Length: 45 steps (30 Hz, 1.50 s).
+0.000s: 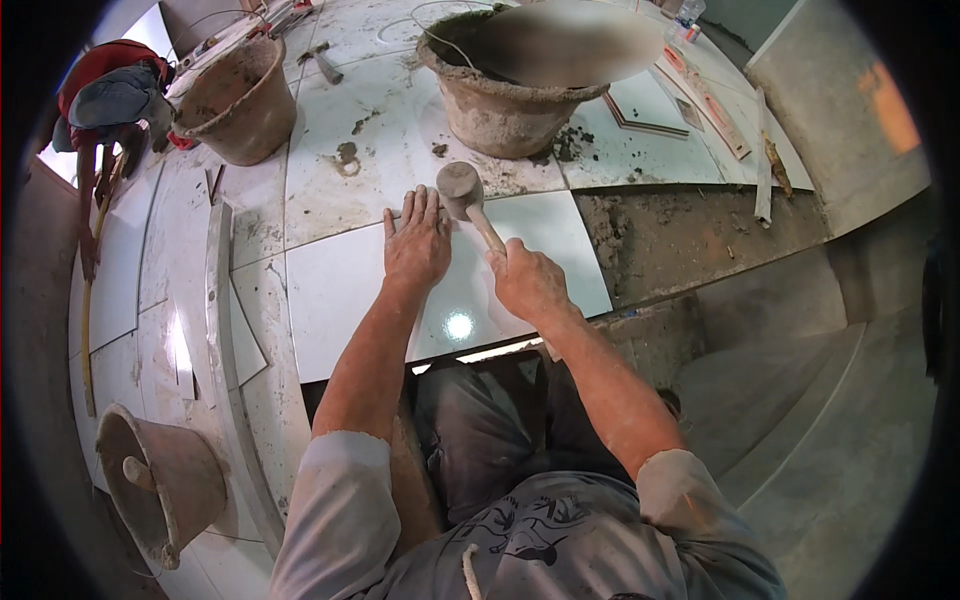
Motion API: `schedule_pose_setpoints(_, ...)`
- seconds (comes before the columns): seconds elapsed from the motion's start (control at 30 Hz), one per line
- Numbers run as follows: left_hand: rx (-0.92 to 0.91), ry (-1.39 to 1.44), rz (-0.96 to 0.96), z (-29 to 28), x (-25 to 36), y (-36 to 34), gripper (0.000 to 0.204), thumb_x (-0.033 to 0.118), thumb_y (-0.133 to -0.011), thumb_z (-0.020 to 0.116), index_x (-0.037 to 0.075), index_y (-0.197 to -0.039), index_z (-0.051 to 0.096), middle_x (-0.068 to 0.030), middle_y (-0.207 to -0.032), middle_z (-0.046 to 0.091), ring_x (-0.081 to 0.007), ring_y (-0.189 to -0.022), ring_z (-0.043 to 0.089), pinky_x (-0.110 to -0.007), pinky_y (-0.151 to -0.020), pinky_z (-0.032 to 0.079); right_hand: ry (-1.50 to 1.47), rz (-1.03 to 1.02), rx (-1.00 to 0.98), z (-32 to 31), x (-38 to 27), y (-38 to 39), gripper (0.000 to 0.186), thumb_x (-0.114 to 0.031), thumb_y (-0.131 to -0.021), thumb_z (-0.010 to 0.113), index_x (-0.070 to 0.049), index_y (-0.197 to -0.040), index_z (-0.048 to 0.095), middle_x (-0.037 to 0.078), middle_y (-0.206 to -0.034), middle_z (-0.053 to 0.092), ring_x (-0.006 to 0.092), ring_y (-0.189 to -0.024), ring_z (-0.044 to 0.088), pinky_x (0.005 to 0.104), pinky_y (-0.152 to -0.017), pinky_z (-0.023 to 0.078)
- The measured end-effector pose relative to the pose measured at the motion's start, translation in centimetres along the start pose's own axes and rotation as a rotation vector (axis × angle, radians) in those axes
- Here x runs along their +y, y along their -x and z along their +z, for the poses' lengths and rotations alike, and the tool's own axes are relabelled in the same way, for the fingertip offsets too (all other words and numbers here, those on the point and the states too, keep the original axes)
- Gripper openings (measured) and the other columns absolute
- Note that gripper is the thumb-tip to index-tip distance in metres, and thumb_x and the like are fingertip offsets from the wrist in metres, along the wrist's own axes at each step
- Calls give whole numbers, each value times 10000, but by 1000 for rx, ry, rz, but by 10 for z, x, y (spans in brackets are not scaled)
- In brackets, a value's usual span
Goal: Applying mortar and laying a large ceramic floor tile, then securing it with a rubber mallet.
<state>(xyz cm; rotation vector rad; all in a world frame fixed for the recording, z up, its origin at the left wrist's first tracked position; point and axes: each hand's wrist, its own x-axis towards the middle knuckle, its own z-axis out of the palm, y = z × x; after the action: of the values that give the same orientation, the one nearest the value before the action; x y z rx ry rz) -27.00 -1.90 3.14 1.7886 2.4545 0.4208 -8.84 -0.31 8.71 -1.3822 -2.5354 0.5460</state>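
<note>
A glossy white tile (350, 290) lies in front of me, its far edge against the tiles beyond. My left hand (417, 240) rests flat on it near that far edge, fingers stretched forward. In my right hand (530, 282) is a rubber mallet (460, 187), gripped by its light wooden handle. The mallet's grey round head is over the far edge of the tile, just right of my left fingertips. Whether the head touches the tile I cannot tell.
A mortar-crusted tub (490, 115) stands beyond the tile. Bare mortar bed (680, 240) lies to the right, above a drop. Left are a long metal straightedge (218, 300), another tub (250, 110) and a tipped bucket (180, 480). A bending person (115, 95) holds a long strip at far left.
</note>
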Motion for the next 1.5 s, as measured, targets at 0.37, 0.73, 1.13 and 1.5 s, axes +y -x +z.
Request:
schedule_pose_setpoints(0.37,-27,9,2,2,-5,-5,597,404,-975,301,80,-1469,216,-107,-1539,184,-255,-1430,136,-505,-1147,89,-147,62,16,-7,13,38,349,-337,-943,476,10,-905,491,230,-670,613,412,-663,628,504,-620,490)
schedule_pose_setpoints(0.73,-241,9,102,-59,4,95,1094,709,-671,625,115,-1479,189,-192,-1517,194,-330,-1425,121,-605,-1113,47,-291,182,120,-45,67,123,359,-373,-952,467,-28,-854,493,245,-688,582,470,-695,575,506,-594,437)
schedule_pose_setpoints(1.13,-216,-108,136,-57,-9,146,1084,363,-618,825,106,-1465,199,-193,-1519,169,-391,-1409,130,-576,-1119,138,-348,59,73,-51,33,106,361,-368,-941,493,-19,-852,492,243,-657,583,457,-691,593,499,-577,438)
schedule_pose_setpoints(1.5,-251,-134,148,-61,-5,143,990,266,-634,808,53,-1430,259,-218,-1490,228,-413,-1384,203,-585,-1090,228,-136,-28,20,-9,-2,25,370,-369,-943,471,-2,-920,504,256,-748,624,454,-754,615,525,-694,475)
